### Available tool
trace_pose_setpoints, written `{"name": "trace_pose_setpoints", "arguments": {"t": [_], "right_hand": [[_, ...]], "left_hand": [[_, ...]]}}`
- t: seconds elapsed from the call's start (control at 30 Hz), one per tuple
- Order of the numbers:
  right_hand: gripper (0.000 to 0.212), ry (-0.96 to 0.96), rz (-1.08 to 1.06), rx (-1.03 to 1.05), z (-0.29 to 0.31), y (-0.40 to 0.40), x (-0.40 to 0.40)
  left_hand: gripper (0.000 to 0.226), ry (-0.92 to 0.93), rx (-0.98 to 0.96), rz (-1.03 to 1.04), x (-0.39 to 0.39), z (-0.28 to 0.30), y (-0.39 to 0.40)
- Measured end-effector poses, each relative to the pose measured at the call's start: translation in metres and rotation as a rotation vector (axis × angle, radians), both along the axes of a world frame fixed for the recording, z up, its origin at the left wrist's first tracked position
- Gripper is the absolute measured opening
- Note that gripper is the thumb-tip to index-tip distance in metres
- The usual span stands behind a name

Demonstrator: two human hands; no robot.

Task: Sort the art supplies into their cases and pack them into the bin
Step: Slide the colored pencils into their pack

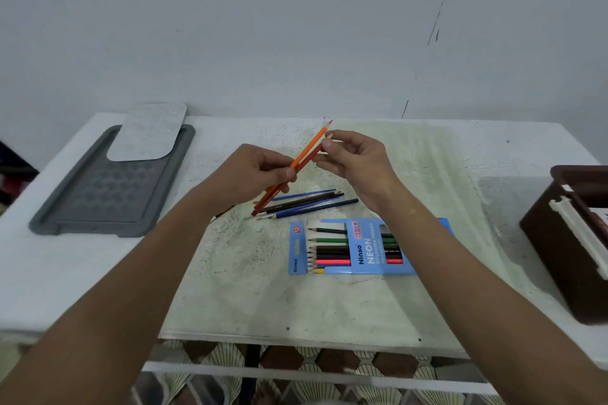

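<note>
Stained bench (263,299) carried the work. Left hand (260,171) gripped two orange-red pencils (297,166) above the bench; right hand (353,158) pinched their upper ends. Loose pencils (309,202) lay beside the blue case (368,248), bin (556,240) well apart. Risk: a pencil slipping during realignment.

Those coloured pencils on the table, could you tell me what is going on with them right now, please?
A person is gathering loose pencils. The left hand grips an orange pencil and a red pencil above the table, while the right hand pinches near their tips. Several more loose pencils lie beneath. The blue pencil box lies flat in front of them, and the brown bin stands at the right edge.
</note>
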State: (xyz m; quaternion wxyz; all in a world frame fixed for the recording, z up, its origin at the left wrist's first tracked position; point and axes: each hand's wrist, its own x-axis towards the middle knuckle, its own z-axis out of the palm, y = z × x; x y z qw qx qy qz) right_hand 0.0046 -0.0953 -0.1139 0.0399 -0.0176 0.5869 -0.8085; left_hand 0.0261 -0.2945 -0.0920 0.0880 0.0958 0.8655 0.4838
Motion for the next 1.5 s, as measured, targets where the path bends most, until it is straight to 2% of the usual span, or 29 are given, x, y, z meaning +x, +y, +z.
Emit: {"name": "trace_pose_setpoints", "arguments": {"t": [0.07,0.13,0.23,0.3,0.47,0.53,0.67,0.83,0.9,1.03,1.1,1.27,1.4,1.5], "right_hand": [[0.020,-0.007,0.038,-0.007,-0.006,-0.011,0.000],[0.019,0.062,0.097,0.173,-0.016,-0.017,-0.003],[0.017,0.307,0.250,0.893,-0.040,-0.015,-0.013],[0.019,0.356,0.356,1.204,-0.055,-0.012,-0.019],[0.022,0.448,0.458,1.586,-0.067,-0.014,-0.026],[0.023,0.436,0.465,1.635,-0.066,-0.016,-0.027],[0.023,0.318,0.475,1.476,-0.059,-0.009,-0.025],[0.023,0.322,0.383,1.284,-0.018,0.015,-0.013],[0.022,0.263,0.305,1.090,0.002,0.029,-0.008],[0.018,0.202,0.101,0.561,0.029,0.053,0.001],[0.019,0.171,0.046,0.401,0.034,0.061,0.003],[0.016,0.102,-0.018,0.289,0.033,0.068,0.006],[0.026,0.159,-0.077,0.220,0.027,0.065,0.010],[0.020,0.199,-0.097,0.192,0.023,0.057,0.013]], "left_hand": [[0.015,-0.043,-0.002,0.024,0.004,-0.002,-0.013],[0.015,-0.071,-0.012,0.090,0.008,-0.006,-0.028],[0.014,-0.074,0.012,0.263,0.011,-0.013,-0.050],[0.017,-0.092,0.025,0.333,0.013,-0.018,-0.063],[0.025,-0.131,0.088,0.395,0.023,-0.026,-0.077],[0.027,-0.141,0.086,0.408,0.025,-0.031,-0.079],[0.026,-0.163,0.076,0.399,0.027,-0.036,-0.081],[0.026,-0.187,0.095,0.392,0.026,-0.042,-0.080],[0.025,-0.189,0.112,0.402,0.026,-0.043,-0.077],[0.025,-0.186,0.107,0.387,0.027,-0.044,-0.072],[0.027,-0.196,0.106,0.382,0.026,-0.044,-0.070],[0.024,-0.191,0.129,0.366,0.026,-0.044,-0.061],[0.023,-0.180,0.134,0.353,0.025,-0.045,-0.055],[0.020,-0.145,0.148,0.355,0.026,-0.044,-0.050]]}}
